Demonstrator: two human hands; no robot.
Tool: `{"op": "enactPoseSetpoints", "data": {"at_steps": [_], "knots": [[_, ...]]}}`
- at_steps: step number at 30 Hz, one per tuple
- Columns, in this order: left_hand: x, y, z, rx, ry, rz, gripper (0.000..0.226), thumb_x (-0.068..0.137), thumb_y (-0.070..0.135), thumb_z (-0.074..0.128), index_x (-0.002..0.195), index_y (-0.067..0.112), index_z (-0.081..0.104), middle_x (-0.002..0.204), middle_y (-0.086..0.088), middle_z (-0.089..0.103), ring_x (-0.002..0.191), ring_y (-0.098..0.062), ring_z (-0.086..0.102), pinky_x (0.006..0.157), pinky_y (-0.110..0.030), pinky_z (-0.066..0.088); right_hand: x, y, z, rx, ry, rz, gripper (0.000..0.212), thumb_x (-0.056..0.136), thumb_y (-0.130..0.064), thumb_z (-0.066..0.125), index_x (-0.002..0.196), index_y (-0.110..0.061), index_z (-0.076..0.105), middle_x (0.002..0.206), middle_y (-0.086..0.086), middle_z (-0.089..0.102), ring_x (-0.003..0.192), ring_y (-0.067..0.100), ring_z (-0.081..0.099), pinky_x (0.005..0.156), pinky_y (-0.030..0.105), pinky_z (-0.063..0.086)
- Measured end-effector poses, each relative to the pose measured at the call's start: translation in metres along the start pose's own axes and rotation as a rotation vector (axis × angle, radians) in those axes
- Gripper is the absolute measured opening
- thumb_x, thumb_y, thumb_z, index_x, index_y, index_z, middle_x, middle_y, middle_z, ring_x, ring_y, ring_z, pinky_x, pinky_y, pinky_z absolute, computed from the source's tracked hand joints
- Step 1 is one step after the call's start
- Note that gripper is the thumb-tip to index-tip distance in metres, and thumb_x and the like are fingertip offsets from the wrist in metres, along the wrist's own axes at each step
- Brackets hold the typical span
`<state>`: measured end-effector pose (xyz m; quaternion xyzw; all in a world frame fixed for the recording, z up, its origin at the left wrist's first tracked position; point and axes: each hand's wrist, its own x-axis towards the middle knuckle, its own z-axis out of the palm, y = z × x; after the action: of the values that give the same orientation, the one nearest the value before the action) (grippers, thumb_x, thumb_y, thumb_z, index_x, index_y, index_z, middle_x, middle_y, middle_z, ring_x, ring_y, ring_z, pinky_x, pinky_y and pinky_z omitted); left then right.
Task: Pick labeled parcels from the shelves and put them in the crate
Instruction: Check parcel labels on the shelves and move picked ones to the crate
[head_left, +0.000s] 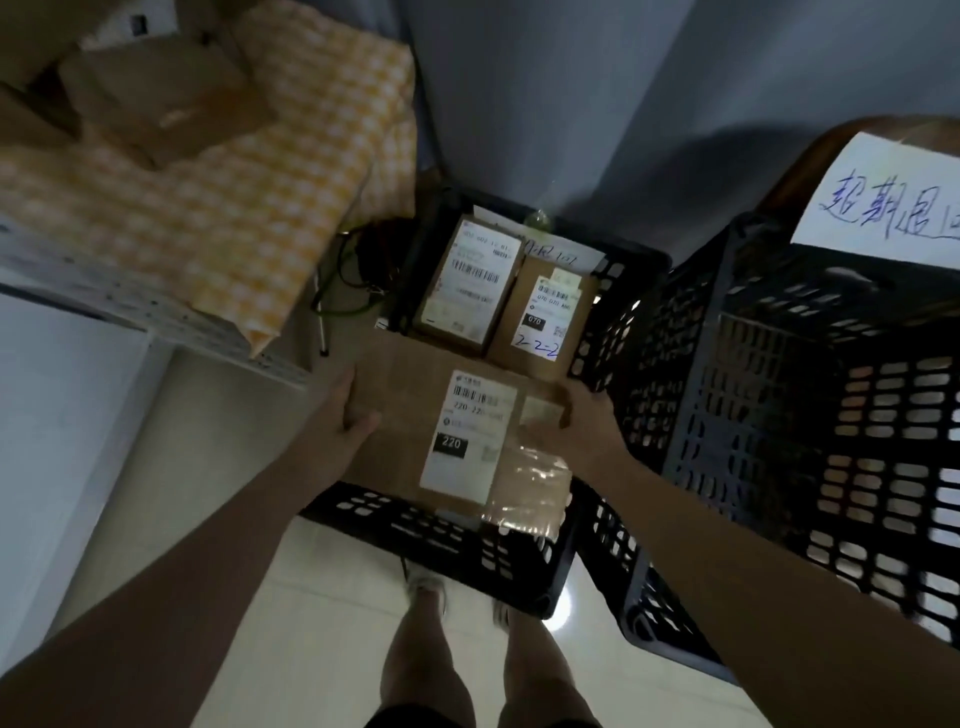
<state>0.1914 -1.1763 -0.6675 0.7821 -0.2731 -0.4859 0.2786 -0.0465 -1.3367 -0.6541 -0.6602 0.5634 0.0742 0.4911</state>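
Observation:
A flat cardboard parcel with a white label reading 220 hangs over the black plastic crate on the floor. My left hand grips its left edge, thumb on top. My right hand grips its right edge, fingers curled over the top. Deeper in the crate lie two labeled parcels: one at the left, and one at the right with "2-2-2" written on its label.
A taller black crate with a handwritten paper sign stands at the right. A shelf edge at the left carries a yellow checked cloth and cardboard boxes. Cables lie beside the crate. My feet stand on pale tiles.

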Motion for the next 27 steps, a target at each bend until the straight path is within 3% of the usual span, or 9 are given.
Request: {"op": "enactPoseSetpoints", "data": {"at_steps": [2,5,7,9,12,20,24,27], "knots": [[0.000,-0.009,0.015,0.201,0.057,-0.045,0.071,0.096,0.026,0.053,0.152,0.015,0.011,0.153,-0.009,0.028,0.135,-0.027,0.035,0.110,-0.042,0.032,-0.003,0.014,0.019,-0.152,-0.046,0.009,0.070,0.084,-0.025,0.071,0.143,-0.023,0.034,0.145,0.011,0.024,0.123,0.032,0.042,0.094,0.034,0.047],[0.000,-0.016,0.044,0.437,0.190,-0.133,0.095,0.083,0.039,0.068,0.149,0.001,0.011,0.142,-0.026,0.030,0.125,-0.044,0.036,0.103,-0.049,0.032,0.002,0.032,0.045,-0.203,-0.008,0.002,0.067,0.085,-0.028,0.066,0.143,-0.022,0.032,0.144,0.013,0.028,0.123,0.034,0.045,0.096,0.041,0.047],[0.000,-0.027,0.059,0.565,0.232,-0.119,0.112,0.074,0.052,0.071,0.150,0.004,0.004,0.134,-0.030,0.033,0.115,-0.047,0.042,0.095,-0.051,0.038,0.008,0.041,0.058,-0.272,-0.023,-0.011,0.063,0.088,-0.029,0.062,0.143,-0.020,0.033,0.143,0.013,0.032,0.121,0.032,0.046,0.098,0.041,0.045],[0.005,-0.043,0.071,0.705,0.219,-0.087,0.112,0.075,0.060,0.065,0.151,0.014,-0.003,0.133,-0.029,0.031,0.108,-0.044,0.046,0.088,-0.049,0.042,0.016,0.052,0.069,-0.312,-0.025,-0.010,0.053,0.093,-0.027,0.056,0.141,-0.019,0.036,0.140,0.013,0.036,0.117,0.031,0.050,0.096,0.038,0.046],[0.016,-0.061,0.083,0.852,0.138,-0.067,0.105,0.079,0.067,0.054,0.150,0.027,-0.011,0.142,-0.027,0.019,0.117,-0.044,0.041,0.095,-0.050,0.041,0.027,0.071,0.081,-0.347,-0.050,-0.013,0.045,0.097,-0.026,0.049,0.141,-0.019,0.040,0.136,0.015,0.041,0.115,0.034,0.050,0.096,0.038,0.045],[0.044,-0.085,0.085,0.945,0.146,0.050,0.101,0.078,0.066,0.057,0.152,0.022,0.004,0.149,-0.030,0.009,0.132,-0.046,0.025,0.104,-0.053,0.032,0.057,0.087,0.107,-0.383,-0.011,-0.036,0.043,0.100,-0.025,0.047,0.141,-0.015,0.040,0.135,0.016,0.044,0.114,0.032,0.051,0.089,0.033,0.046],[0.047,-0.095,0.083,1.028,0.025,0.247,0.113,0.070,0.068,0.064,0.151,0.028,-0.002,0.155,-0.023,-0.014,0.143,-0.041,-0.008,0.115,-0.052,0.004,0.057,0.096,0.104,-0.343,0.009,-0.075,0.055,0.093,-0.032,0.058,0.143,-0.016,0.041,0.134,0.015,0.045,0.118,0.031,0.050,0.093,0.032,0.043],[0.051,-0.096,0.081,1.133,-0.067,0.293,0.114,0.071,0.067,0.063,0.150,0.030,-0.010,0.156,-0.018,-0.017,0.143,-0.038,-0.011,0.115,-0.050,0.005,0.047,0.095,0.103,-0.390,-0.041,-0.075,0.084,0.080,-0.039,0.074,0.148,-0.019,0.027,0.146,0.013,0.030,0.131,0.036,0.033,0.103,0.037,0.033]]}}
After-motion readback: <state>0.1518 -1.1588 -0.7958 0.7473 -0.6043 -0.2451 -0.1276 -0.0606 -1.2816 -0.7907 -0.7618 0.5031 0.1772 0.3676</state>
